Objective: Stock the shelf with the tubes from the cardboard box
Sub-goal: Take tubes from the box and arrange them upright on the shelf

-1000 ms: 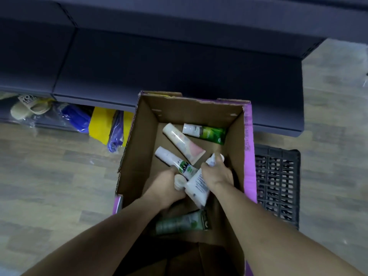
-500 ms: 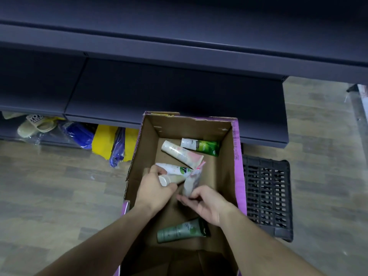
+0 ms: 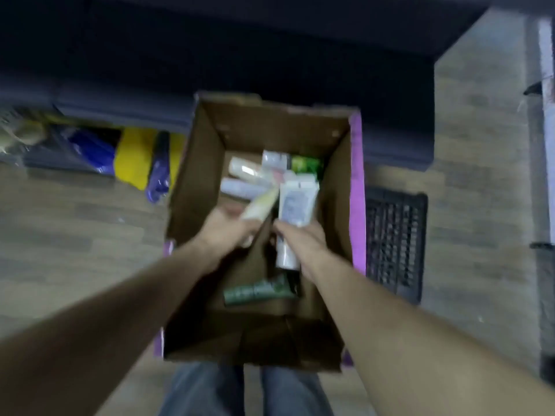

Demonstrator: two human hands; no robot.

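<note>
left hand (image 3: 229,228) gripping a yellowish tube (image 3: 260,204) over the cardboard box (image 3: 357,187), right hand (image 3: 303,243) clutching a white tube (image 3: 295,202) beside it

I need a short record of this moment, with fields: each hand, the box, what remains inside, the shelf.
left hand: grips a pale yellow tube
right hand: grips a white tube
brown cardboard box: open, on the wooden floor
remaining inside: dark green tube near; several blurred tubes at the far end
dark shelf: no tubes visible on it
</note>
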